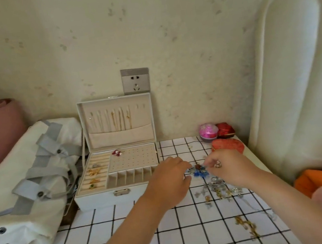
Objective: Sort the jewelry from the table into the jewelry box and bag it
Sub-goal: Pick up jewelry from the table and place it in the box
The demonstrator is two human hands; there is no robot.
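Observation:
The white jewelry box (102, 199) stands open on the left of the checked table (171, 234), its lid upright with gold chains hanging inside. Rings sit in its left slots and a red earring (116, 152) lies on the pin board. A blue flower-shaped ornament (199, 171) is pinched between my left hand (171, 182) and my right hand (229, 167), just right of the box. A ring shows on a finger of my right hand. Loose silver and gold jewelry (220, 189) lies under and beside my right wrist.
A white bag with grey straps (30, 185) lies left of the box. A pink round case (208, 132), a red pouch (224, 129) and an orange-red pouch (228, 145) sit at the table's back right. A gold chain (247, 227) lies near the front right. A padded headboard rises on the right.

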